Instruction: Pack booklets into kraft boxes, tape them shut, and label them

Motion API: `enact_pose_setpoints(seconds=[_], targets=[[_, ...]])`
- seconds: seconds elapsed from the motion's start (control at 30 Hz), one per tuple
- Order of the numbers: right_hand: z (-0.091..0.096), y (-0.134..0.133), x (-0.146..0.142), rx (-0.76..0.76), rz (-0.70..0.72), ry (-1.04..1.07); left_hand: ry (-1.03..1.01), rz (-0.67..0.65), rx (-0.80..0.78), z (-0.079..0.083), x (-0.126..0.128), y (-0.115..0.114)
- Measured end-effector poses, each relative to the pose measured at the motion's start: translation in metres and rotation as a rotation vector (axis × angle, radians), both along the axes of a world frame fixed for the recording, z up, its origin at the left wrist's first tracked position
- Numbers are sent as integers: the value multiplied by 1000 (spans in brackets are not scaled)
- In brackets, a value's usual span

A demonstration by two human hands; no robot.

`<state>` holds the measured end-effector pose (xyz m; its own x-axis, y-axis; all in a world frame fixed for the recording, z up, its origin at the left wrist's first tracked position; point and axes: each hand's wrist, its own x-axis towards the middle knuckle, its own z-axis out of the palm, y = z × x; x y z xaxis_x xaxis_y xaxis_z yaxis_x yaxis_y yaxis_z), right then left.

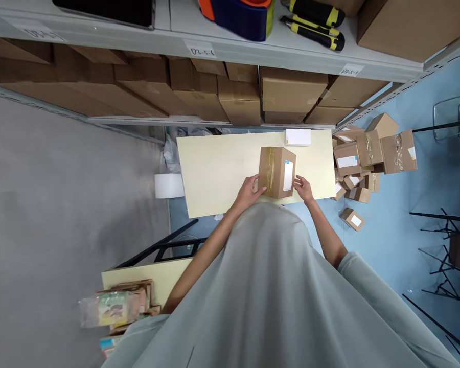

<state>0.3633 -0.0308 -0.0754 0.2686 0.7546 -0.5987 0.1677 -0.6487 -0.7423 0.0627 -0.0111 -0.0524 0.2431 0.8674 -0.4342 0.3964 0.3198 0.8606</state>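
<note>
A taped cardboard box (276,174) with a white label on its right side sits at the near edge of the cream table (218,168). My left hand (249,192) grips the box's left side, thumb towards its lower front corner. On the other side, the fingers of my right hand (303,189) are curled against the lower right edge beside the label. The box is held between both hands. Behind it, a small white box (298,137) lies at the table's far edge.
Labelled cardboard boxes (368,151) are piled on the floor to the right. Ahead, a shelf (138,36) carries boxes, a tape dispenser (245,18) and box cutters (314,33). A white roll (169,186) is at the table's left end; bagged items (117,306) lie lower left.
</note>
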Motion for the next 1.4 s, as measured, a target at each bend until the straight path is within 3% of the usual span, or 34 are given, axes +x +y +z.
enact_pose_setpoints(seconds=[0.13,0.23,0.37,0.53,0.63,0.7,0.87,1.07,1.13,1.27,1.4], targets=[[17,-7,-2,148,-2,-87,12,-56,-156,-13,19,0],[27,-12,-4,186,63,-54,-34,-141,-142,-15,34,-4],[27,-14,0,155,106,8,-44,-185,-114,-13,43,-6],[19,-10,5,6,110,-24,-50,-193,-152,-11,32,-1],[17,-2,9,-103,151,16,-142,-146,-166,-13,24,4],[17,6,17,-92,142,-1,-156,-78,-158,-15,20,8],[20,38,42,167,103,-205,-58,135,-80,-17,10,16],[25,66,38,338,233,-94,-25,340,-117,-14,-1,16],[26,68,30,339,241,-121,-51,368,-186,-14,0,9],[30,55,21,214,300,-292,-91,285,-352,-13,1,-9],[34,36,15,154,404,-370,-126,295,-282,-11,-3,-21]])
